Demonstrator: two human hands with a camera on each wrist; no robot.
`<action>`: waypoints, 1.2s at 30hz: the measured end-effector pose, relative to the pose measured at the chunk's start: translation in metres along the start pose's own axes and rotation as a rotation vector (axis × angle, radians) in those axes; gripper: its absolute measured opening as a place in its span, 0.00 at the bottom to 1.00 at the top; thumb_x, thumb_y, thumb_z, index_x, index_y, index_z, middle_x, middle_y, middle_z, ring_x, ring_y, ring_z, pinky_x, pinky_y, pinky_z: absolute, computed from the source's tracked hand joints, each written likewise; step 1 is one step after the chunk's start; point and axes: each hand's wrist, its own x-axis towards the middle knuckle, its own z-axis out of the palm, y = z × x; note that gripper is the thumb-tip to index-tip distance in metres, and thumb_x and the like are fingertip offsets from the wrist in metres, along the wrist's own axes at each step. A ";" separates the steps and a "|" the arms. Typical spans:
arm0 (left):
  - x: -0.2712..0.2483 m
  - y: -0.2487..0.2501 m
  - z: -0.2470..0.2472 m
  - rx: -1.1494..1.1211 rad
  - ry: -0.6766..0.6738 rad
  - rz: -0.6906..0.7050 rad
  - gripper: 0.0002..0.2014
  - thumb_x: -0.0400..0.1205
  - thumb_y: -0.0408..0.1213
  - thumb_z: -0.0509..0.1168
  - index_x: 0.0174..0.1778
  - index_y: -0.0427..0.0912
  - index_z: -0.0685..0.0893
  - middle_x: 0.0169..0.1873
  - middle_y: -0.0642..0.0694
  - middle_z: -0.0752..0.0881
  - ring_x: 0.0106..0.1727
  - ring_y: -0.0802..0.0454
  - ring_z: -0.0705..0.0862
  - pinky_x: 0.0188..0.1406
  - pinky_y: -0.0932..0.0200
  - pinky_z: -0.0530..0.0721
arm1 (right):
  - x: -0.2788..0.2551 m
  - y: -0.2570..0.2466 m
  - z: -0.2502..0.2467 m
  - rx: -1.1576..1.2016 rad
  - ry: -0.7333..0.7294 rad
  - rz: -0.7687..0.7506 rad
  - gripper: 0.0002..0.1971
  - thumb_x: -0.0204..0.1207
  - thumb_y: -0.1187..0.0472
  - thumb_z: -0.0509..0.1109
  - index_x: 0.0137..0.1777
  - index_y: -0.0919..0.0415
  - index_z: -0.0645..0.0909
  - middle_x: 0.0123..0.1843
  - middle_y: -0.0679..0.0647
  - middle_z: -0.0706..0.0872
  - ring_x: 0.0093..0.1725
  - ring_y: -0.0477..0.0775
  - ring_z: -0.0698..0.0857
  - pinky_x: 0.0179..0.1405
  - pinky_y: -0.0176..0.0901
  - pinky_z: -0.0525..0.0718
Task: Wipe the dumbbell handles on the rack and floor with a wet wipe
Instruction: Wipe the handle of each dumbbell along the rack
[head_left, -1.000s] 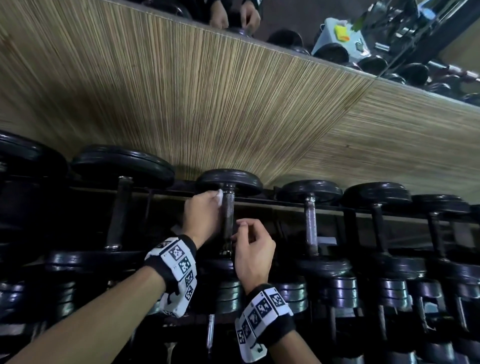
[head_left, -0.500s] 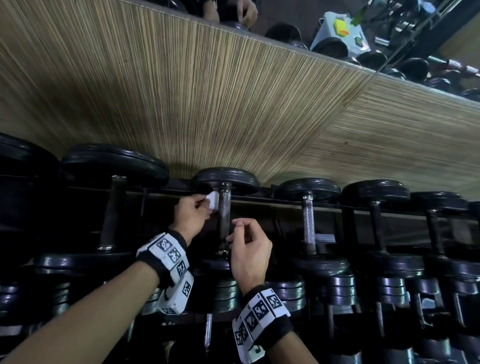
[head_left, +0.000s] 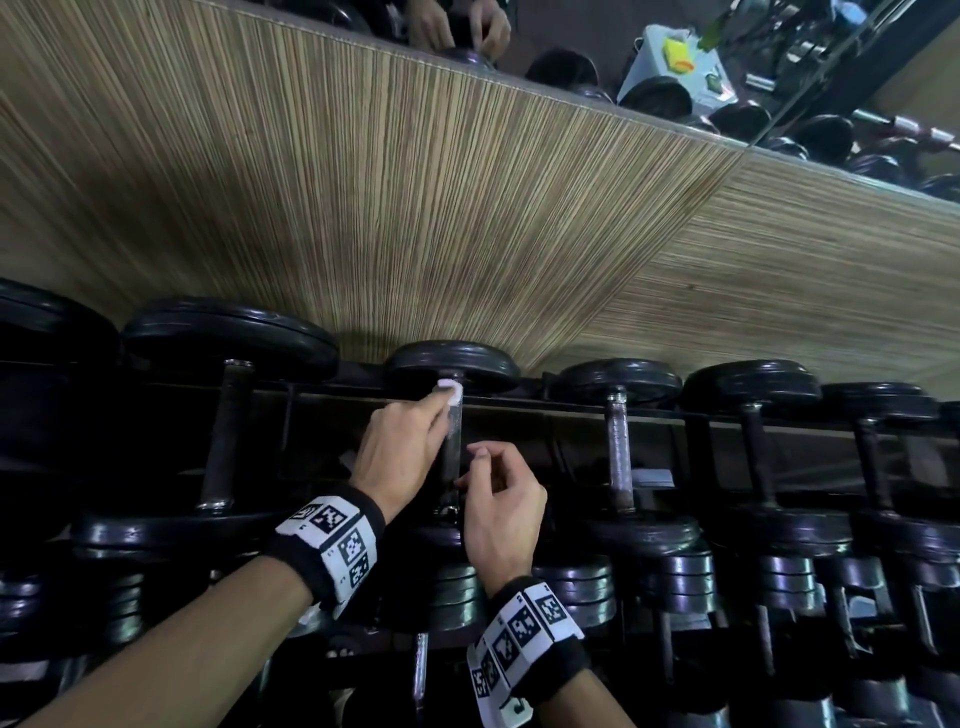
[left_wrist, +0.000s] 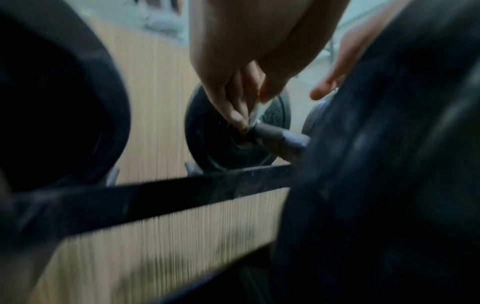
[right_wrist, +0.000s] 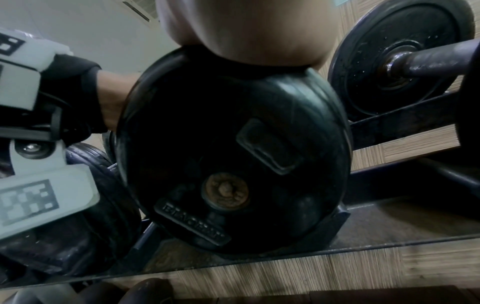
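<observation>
Two hands work at one dumbbell handle (head_left: 451, 447) on the rack. My left hand (head_left: 397, 452) pinches the wipe (head_left: 451, 391) against its far end. My right hand (head_left: 501, 514) curls loosely beside the near end, holding nothing.

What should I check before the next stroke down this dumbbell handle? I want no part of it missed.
1. Wet wipe pinched in left hand: ok.
2. Wipe touching the handle at its far end, by the plate: ok.
3. Right hand beside the handle's near end, gripping it: cannot tell.
4. Dumbbell seated on rack rail: ok.
5. Wipe wet enough: cannot tell.
</observation>
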 end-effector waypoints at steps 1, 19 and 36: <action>0.000 0.005 -0.002 0.006 -0.036 0.024 0.12 0.85 0.40 0.66 0.64 0.51 0.87 0.30 0.45 0.88 0.32 0.46 0.88 0.36 0.50 0.86 | 0.000 0.000 0.000 -0.002 -0.006 -0.001 0.08 0.83 0.55 0.66 0.45 0.46 0.85 0.31 0.53 0.88 0.26 0.54 0.83 0.28 0.52 0.84; 0.018 -0.030 0.030 -0.841 -0.052 -0.802 0.12 0.87 0.31 0.64 0.64 0.31 0.84 0.46 0.39 0.88 0.48 0.48 0.87 0.41 0.69 0.88 | 0.001 0.007 -0.002 0.056 -0.002 -0.002 0.08 0.82 0.57 0.66 0.44 0.47 0.84 0.30 0.49 0.88 0.28 0.47 0.85 0.33 0.44 0.85; -0.006 0.013 -0.013 -0.309 -0.062 -0.102 0.09 0.83 0.36 0.70 0.57 0.49 0.92 0.50 0.59 0.92 0.54 0.68 0.88 0.59 0.66 0.84 | 0.013 0.016 -0.003 0.057 -0.140 -0.091 0.22 0.84 0.54 0.68 0.77 0.41 0.74 0.66 0.39 0.82 0.63 0.40 0.83 0.62 0.37 0.82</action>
